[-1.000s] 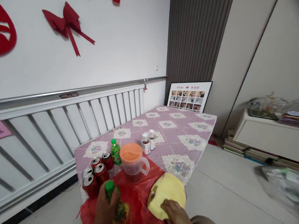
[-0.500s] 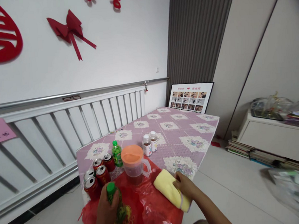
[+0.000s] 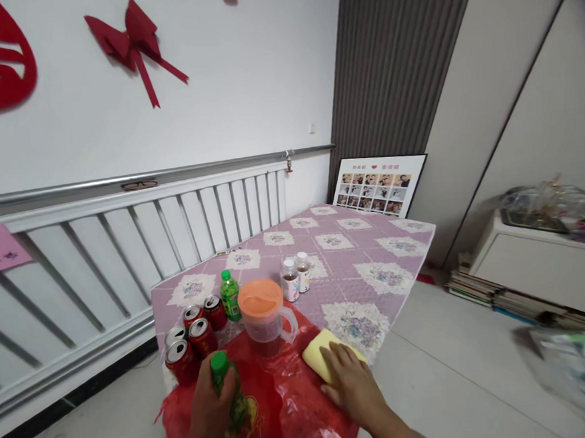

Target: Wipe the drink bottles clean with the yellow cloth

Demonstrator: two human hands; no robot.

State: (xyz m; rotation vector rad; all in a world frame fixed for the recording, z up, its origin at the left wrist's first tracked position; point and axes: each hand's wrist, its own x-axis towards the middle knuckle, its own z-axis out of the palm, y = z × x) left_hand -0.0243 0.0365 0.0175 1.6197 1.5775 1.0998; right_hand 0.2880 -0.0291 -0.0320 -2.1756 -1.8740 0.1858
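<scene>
My left hand (image 3: 208, 405) is wrapped round a green bottle (image 3: 239, 403) with a green cap, held upright over a red tray (image 3: 271, 414) that bears a gold heart print. My right hand (image 3: 351, 382) lies on a folded yellow cloth (image 3: 316, 354), its fingers stretched out across the top. Under the cloth is a red plastic sheet (image 3: 310, 408). Between my hands, a little farther off, stands a clear pitcher (image 3: 265, 331) with an orange lid and a handle on the right.
Several opened red drink cans (image 3: 201, 337) cluster left of the pitcher. Behind them stands another green bottle (image 3: 230, 295). Two small white-capped bottles (image 3: 290, 282) stand behind the pitcher on the flowered tablecloth (image 3: 346, 275). A white radiator (image 3: 197, 225) runs along the wall.
My right hand has gone from pinching the cloth's right edge to lying over its top. The left hand still holds the bottle in about the same place. The view has tilted slightly down.
</scene>
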